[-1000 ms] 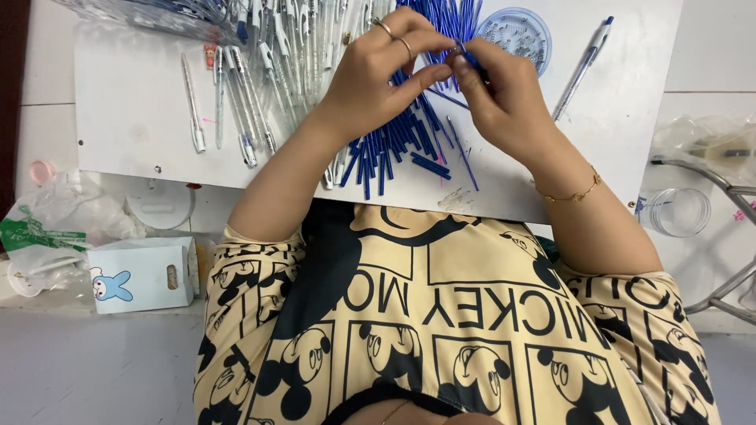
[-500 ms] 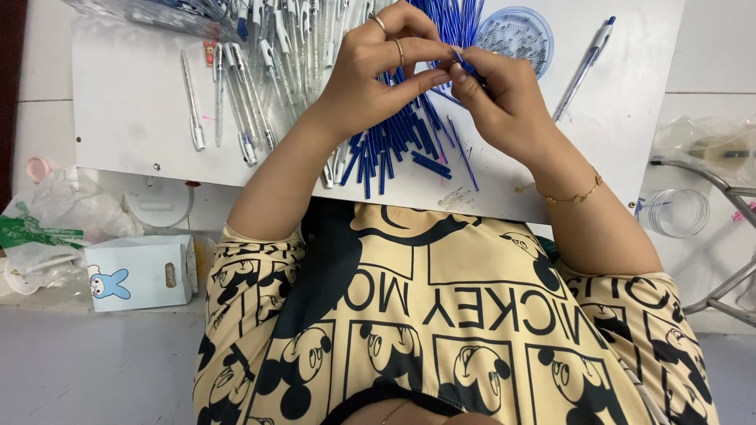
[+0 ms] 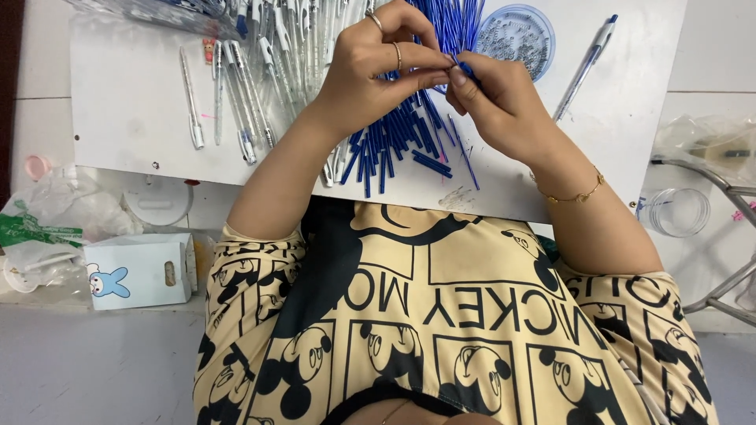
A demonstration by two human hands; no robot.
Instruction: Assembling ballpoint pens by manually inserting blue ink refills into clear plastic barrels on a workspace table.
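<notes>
Pinching thin blue refill (image 3: 463,66) between left hand (image 3: 378,75) and right hand (image 3: 504,102) fingertips, both grips closed

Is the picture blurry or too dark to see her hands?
Head view: bright, even light, no hard glare; left hand and right hand look sharp, pinching a blue refill; soft shadows lie under the white board.

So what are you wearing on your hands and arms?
Two thin gold rings on the left hand, and a thin gold chain bracelet by the right hand. Both arms are bare up to short sleeves, tan with a black cartoon print.
</notes>
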